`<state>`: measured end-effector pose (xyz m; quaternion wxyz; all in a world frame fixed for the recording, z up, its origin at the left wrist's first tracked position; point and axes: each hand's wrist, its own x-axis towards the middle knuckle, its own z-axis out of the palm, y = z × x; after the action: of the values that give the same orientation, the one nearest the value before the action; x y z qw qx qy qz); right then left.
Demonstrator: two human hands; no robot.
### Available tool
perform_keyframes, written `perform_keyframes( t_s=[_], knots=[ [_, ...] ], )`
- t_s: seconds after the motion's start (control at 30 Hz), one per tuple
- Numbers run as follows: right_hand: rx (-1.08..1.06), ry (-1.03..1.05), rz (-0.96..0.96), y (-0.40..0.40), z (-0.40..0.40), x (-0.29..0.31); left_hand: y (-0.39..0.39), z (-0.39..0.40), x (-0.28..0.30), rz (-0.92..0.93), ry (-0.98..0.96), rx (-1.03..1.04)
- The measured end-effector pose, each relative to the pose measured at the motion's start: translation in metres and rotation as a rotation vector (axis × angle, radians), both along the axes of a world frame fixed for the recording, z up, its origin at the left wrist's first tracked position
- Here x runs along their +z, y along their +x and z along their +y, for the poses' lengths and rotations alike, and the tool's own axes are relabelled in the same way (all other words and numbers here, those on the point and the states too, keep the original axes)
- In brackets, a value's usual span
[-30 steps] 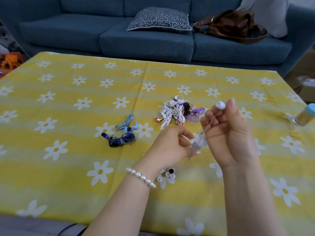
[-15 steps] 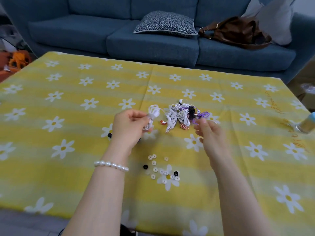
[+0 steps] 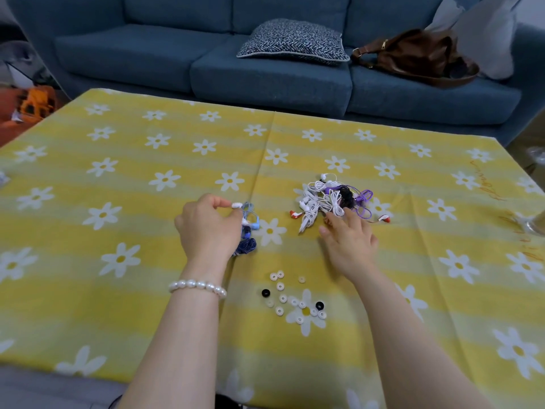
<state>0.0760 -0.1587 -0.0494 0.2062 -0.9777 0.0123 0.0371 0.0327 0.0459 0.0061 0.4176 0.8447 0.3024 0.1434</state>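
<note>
Earbud (image 3: 236, 205) was pinched in left hand (image 3: 206, 228); right hand (image 3: 349, 245), splayed and holding nothing, touched tangle (image 3: 327, 199) on cloth (image 3: 118, 305).

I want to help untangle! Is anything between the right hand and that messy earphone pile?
Nothing visible. The right hand reaches the near edge of the tangled pile of white, purple and black wired earphones.
</note>
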Motion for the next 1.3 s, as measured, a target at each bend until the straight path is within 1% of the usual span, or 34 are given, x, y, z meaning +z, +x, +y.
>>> perform_keyframes(
  t_s=[0.1,0.2,0.23,0.3,0.43,0.53,0.6,0.67,0.7,0.73,0.77,0.83,0.97,1.07,1.13,1.2,1.3],
  knots=[
    [-0.012,0.054,0.012,0.001,0.000,0.003,0.003,-0.014,0.002,-0.045,-0.032,-0.083],
    [-0.034,0.216,-0.050,0.001,-0.004,0.014,0.004,-0.033,0.004,-0.055,-0.127,-0.212],
    [-0.038,0.311,-0.091,0.000,-0.005,0.020,0.004,-0.039,0.005,-0.051,-0.160,-0.251],
    [-0.058,0.563,-0.145,-0.005,-0.007,0.036,0.004,-0.048,0.008,-0.045,-0.255,-0.310],
    [-0.152,1.022,-0.097,-0.029,-0.016,0.070,-0.001,-0.061,0.016,-0.069,-0.458,-0.364],
    [-0.187,1.281,-0.064,-0.048,-0.023,0.090,-0.004,-0.071,0.023,-0.113,-0.581,-0.398],
    [-0.192,1.379,-0.030,-0.057,-0.025,0.100,-0.006,-0.076,0.028,-0.120,-0.729,-0.410],
    [-0.201,1.443,0.009,-0.062,-0.025,0.106,-0.009,-0.079,0.032,-0.102,-0.997,-0.421],
    [-0.207,1.473,0.022,-0.063,-0.025,0.108,-0.011,-0.080,0.034,-0.073,-1.136,-0.434],
    [-0.216,1.505,0.030,-0.064,-0.025,0.108,-0.012,-0.080,0.035,-0.028,-1.236,-0.452],
    [-0.227,1.531,0.033,-0.064,-0.025,0.108,-0.012,-0.081,0.035,0.021,-1.295,-0.477],
    [-0.249,1.544,0.018,-0.064,-0.026,0.107,-0.012,-0.082,0.035,0.077,-1.352,-0.512],
    [-0.272,1.489,-0.026,-0.065,-0.032,0.104,-0.010,-0.085,0.033,0.043,-1.385,-0.471],
    [-0.317,1.469,-0.050,-0.066,-0.037,0.105,-0.008,-0.086,0.030,-0.006,-1.289,-0.412],
    [-0.355,1.420,-0.047,-0.069,-0.040,0.102,-0.008,-0.085,0.028,-0.025,-1.229,-0.402],
    [-0.393,1.276,-0.017,-0.073,-0.041,0.094,-0.008,-0.085,0.028,-0.041,-1.197,-0.426],
    [-0.375,0.943,-0.003,-0.081,-0.042,0.084,-0.011,-0.088,0.030,-0.054,-1.188,-0.489]
  ],
)
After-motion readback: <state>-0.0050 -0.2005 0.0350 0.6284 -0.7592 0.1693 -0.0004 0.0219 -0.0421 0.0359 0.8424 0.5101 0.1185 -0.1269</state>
